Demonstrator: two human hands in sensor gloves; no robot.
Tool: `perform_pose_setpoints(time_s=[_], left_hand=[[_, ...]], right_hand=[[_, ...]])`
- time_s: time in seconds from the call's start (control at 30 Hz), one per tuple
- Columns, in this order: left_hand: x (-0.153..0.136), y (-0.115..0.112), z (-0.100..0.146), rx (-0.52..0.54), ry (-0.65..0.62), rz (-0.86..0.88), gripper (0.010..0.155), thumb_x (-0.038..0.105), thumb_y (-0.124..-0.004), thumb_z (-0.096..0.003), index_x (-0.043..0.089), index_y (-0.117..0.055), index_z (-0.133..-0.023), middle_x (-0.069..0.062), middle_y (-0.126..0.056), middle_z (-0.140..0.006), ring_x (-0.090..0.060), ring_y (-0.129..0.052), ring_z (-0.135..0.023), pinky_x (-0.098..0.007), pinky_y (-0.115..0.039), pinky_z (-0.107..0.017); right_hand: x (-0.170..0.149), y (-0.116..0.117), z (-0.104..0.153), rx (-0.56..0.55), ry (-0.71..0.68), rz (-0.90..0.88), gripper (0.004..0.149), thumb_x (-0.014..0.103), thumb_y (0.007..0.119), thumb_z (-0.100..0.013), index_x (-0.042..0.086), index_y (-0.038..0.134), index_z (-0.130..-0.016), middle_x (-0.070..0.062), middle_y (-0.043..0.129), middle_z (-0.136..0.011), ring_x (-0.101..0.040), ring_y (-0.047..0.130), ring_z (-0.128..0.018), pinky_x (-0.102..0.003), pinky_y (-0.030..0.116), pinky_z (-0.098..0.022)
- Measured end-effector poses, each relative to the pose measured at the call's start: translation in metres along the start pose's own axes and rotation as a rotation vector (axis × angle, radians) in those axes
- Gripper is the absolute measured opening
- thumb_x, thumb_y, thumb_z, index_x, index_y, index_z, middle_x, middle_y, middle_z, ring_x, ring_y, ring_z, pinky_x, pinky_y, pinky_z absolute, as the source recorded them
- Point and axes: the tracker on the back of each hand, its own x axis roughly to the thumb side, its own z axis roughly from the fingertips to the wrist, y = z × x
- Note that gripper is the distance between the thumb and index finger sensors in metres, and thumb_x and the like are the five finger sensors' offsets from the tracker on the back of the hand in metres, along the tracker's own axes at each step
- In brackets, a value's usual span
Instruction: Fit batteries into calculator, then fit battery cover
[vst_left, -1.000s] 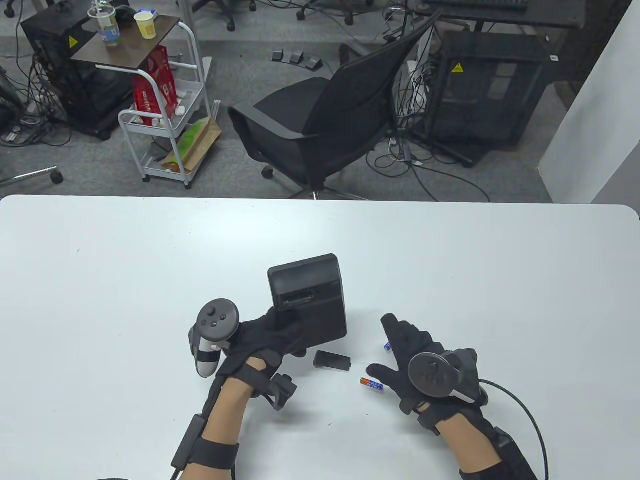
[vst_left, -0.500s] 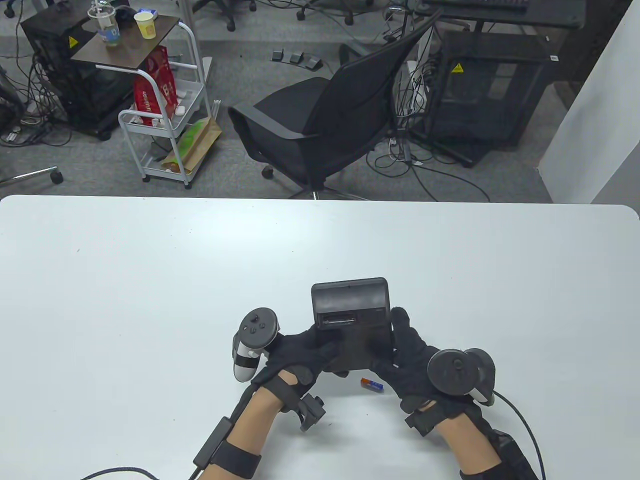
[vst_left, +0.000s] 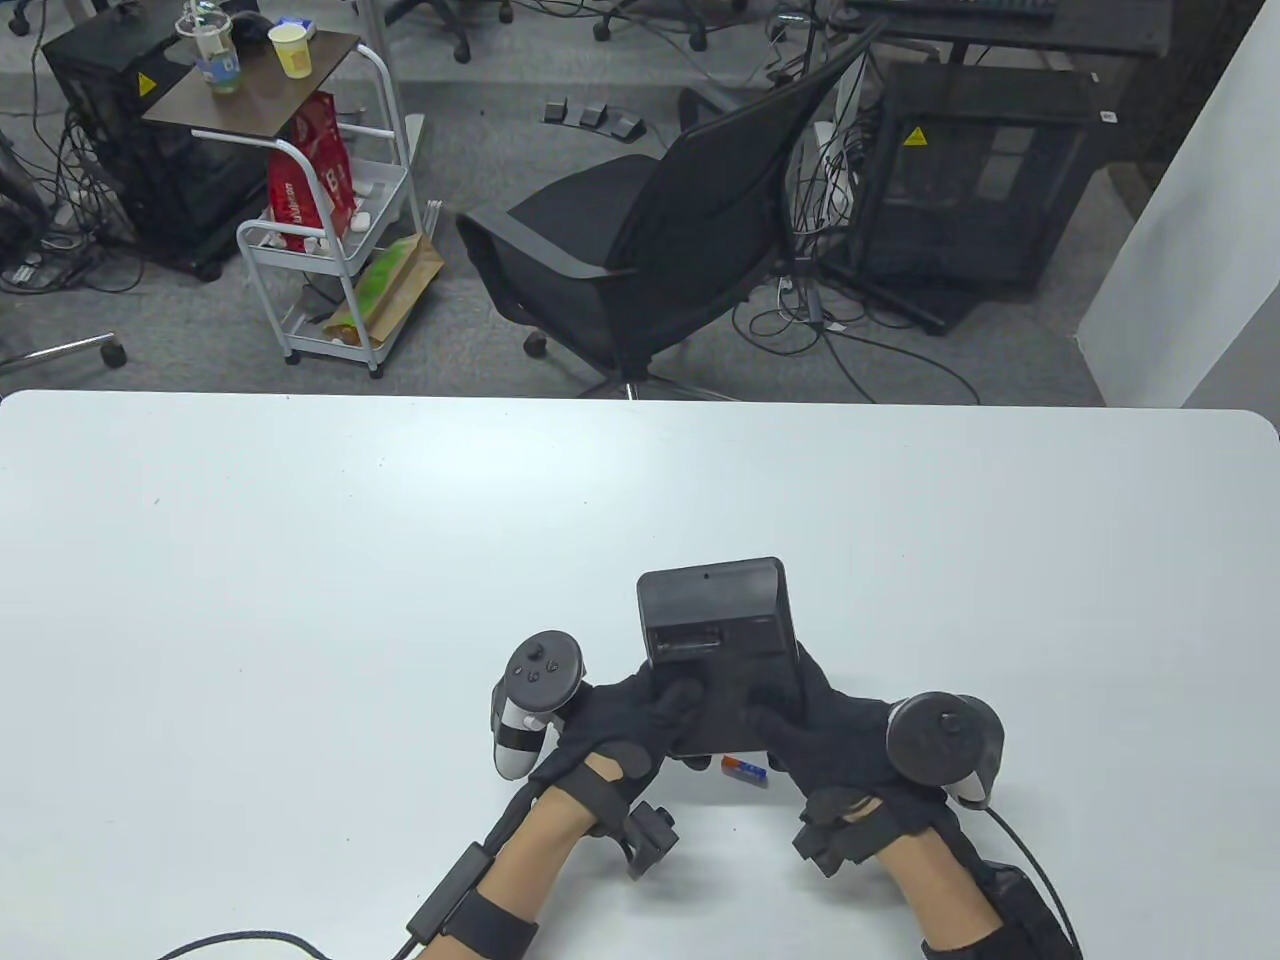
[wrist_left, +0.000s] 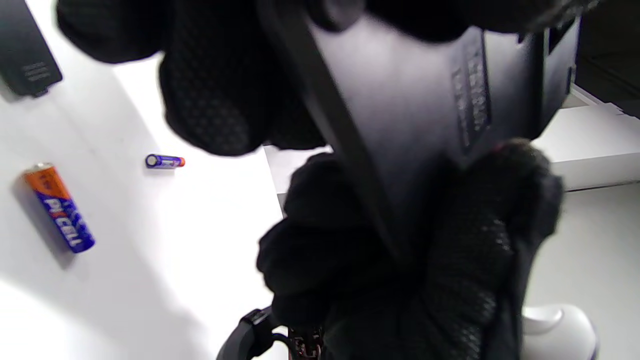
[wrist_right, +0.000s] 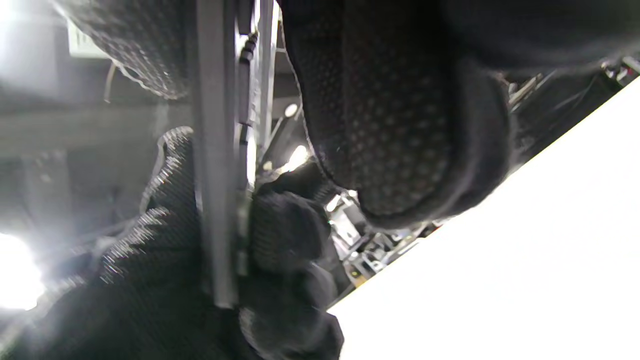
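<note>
Calculator: the calculator (vst_left: 715, 650) is being held back side up, its near end lifted between the two hands, its open battery bay facing up beyond the thumbs.
Left hand: the left hand (vst_left: 625, 715) is gripping the calculator's near left corner, thumb on top and fingers underneath.
Right hand: the right hand (vst_left: 815, 730) is gripping the near right corner the same way.
Batteries: one battery (wrist_left: 59, 207) is lying on the surface (vst_left: 300, 600) just below the right hand's palm; a second battery (wrist_left: 165, 161) is lying further off in the left wrist view.
Cover: the battery cover (wrist_left: 25, 55) is lying on the surface, apart from both hands.
Doing it well: probably steadying the calculator with the left hand and freeing the right for the nearer battery, while keeping the bay facing up.
Hard to see: the bay's contacts and polarity marks are too small to read; in the table view the cover and second battery are hidden by the hands and calculator; the right wrist view is showing mostly blurred glove.
</note>
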Motion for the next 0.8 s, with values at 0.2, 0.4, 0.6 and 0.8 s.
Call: perform_pose_setpoints(time_s=[0.2,0.4,0.6,0.8], left_hand=[[0.001,-0.004,-0.002,0.002,-0.01,-0.031,0.083,0.07,-0.066,-0.0345,0.011,-0.065,-0.093,-0.004,-0.099,-0.068,-0.025,-0.104,-0.048,-0.047,-0.081,-0.046],[0.005,0.002,0.002,0.07,-0.021,-0.072,0.076,0.063,-0.068,-0.0374,0.01,-0.067,-0.091,-0.004,-0.099,-0.067,-0.026,-0.104,-0.048,-0.048,-0.081,-0.046],[0.009,0.005,0.003,0.102,-0.042,-0.186,0.061,0.053,-0.078,-0.0414,0.016,-0.071,-0.09,-0.002,-0.1,-0.066,-0.024,-0.104,-0.046,-0.048,-0.081,-0.046],[0.02,-0.013,0.002,0.095,-0.056,-0.624,0.056,0.046,-0.087,-0.0397,0.024,-0.078,-0.09,-0.001,-0.097,-0.073,-0.023,-0.103,-0.053,-0.048,-0.081,-0.049]], right_hand=[[-0.007,-0.002,-0.001,-0.009,0.046,-0.283,0.058,0.039,0.081,-0.048,-0.001,0.072,-0.088,-0.019,0.103,-0.059,-0.035,0.108,-0.027,-0.035,0.089,-0.007],[-0.013,-0.018,-0.001,-0.091,0.051,-0.321,0.056,0.038,0.081,-0.048,-0.001,0.072,-0.088,-0.02,0.101,-0.058,-0.035,0.107,-0.026,-0.034,0.089,-0.008],[-0.033,-0.051,0.004,-0.255,0.091,-0.354,0.054,0.037,0.081,-0.048,0.0,0.073,-0.087,-0.021,0.101,-0.056,-0.035,0.106,-0.024,-0.034,0.088,-0.007],[-0.047,-0.075,0.011,-0.395,0.147,-0.38,0.053,0.037,0.082,-0.048,-0.001,0.075,-0.084,-0.021,0.102,-0.055,-0.034,0.106,-0.022,-0.034,0.088,-0.006]])
